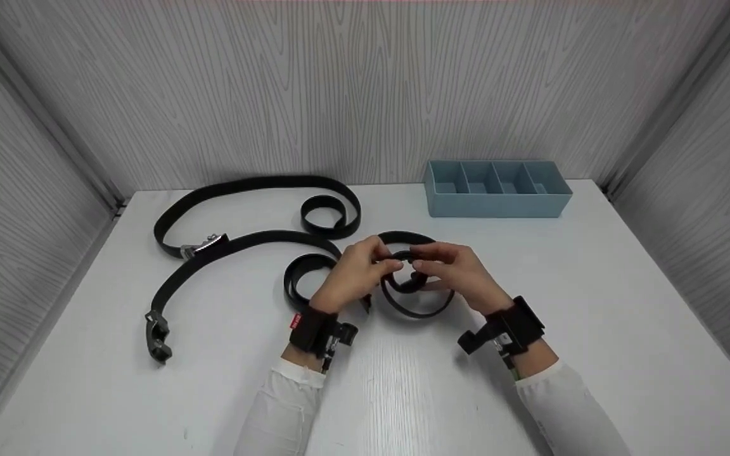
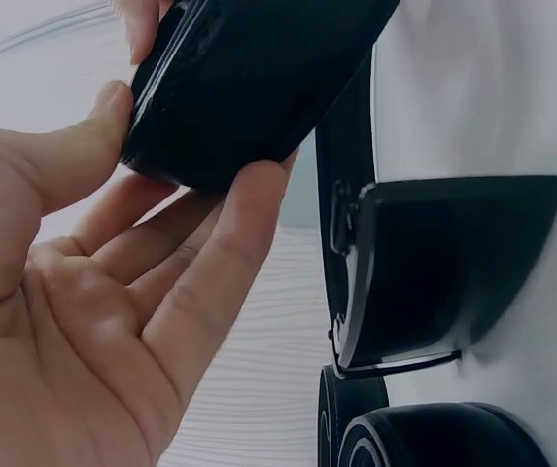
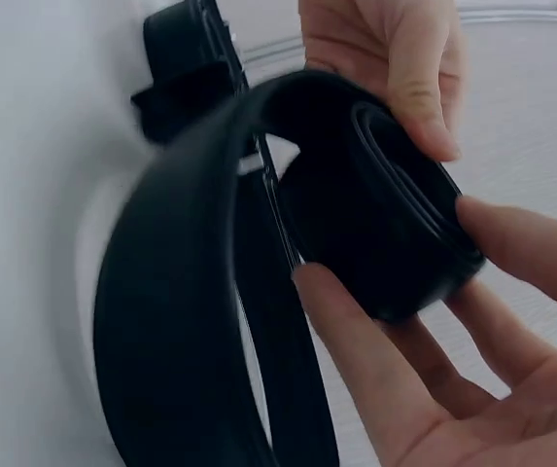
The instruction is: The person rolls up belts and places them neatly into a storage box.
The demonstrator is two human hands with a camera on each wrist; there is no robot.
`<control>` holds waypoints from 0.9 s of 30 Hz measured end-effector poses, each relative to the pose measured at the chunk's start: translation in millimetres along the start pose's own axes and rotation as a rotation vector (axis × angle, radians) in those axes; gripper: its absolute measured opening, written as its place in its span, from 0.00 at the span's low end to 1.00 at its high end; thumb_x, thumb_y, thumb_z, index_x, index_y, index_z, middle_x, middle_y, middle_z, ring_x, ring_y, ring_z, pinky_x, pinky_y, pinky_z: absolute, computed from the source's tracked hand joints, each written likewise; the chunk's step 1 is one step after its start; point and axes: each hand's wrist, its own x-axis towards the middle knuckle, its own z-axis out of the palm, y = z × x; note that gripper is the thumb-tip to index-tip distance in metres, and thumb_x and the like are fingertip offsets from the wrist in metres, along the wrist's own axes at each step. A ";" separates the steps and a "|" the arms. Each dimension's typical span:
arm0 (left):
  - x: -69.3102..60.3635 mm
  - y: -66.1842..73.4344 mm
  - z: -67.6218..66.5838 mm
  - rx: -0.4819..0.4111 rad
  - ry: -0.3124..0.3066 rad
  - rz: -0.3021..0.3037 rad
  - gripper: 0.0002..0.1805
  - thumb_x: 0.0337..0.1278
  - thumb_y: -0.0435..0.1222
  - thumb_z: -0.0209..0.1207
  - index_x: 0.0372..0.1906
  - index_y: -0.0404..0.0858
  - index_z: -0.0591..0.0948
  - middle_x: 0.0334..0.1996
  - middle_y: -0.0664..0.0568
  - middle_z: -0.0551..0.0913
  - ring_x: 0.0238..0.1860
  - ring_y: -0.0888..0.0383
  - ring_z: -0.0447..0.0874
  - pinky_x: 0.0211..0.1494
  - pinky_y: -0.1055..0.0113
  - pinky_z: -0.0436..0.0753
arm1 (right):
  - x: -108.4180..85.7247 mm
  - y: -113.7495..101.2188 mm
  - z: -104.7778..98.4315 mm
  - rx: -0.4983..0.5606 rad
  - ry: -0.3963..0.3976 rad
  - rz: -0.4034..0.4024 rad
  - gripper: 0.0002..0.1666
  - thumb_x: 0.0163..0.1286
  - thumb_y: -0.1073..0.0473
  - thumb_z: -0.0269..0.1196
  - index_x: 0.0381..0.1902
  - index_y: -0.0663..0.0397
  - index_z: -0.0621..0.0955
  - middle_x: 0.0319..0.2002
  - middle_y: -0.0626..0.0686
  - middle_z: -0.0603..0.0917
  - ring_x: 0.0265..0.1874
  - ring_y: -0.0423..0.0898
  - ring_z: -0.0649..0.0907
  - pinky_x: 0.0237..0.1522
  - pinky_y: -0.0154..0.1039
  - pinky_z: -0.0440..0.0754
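Between both hands is a black belt (image 1: 410, 286), its upper part wound into a small coil while a wider loop hangs round and below. My left hand (image 1: 353, 271) pinches the coil's left side with thumb and fingers. On the opposite side my right hand (image 1: 463, 273) grips the same coil; in the right wrist view the coil (image 3: 375, 233) shows several wound layers between thumb and fingers. Left of the hands lies a second black belt (image 1: 263, 237), partly coiled, its silver buckle (image 1: 158, 326) toward the front. My left hand hides part of that belt.
Farther back lies a third black belt (image 1: 257, 183), one end coiled, with a shiny buckle (image 1: 203, 246) touching or close to the second belt. A blue-grey box (image 1: 498, 205) with several compartments stands at the back right of the white table (image 1: 593, 304). Grey wood-grain panels (image 1: 352, 88) enclose the table.
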 end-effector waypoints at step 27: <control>0.2 1.0 -1.5 -0.034 0.007 -0.070 0.15 0.68 0.44 0.68 0.45 0.39 0.77 0.41 0.49 0.86 0.35 0.55 0.87 0.34 0.66 0.78 | 1.2 4.6 9.1 0.145 0.114 -0.042 0.23 0.76 0.64 0.65 0.66 0.64 0.79 0.56 0.59 0.84 0.49 0.50 0.87 0.50 0.49 0.87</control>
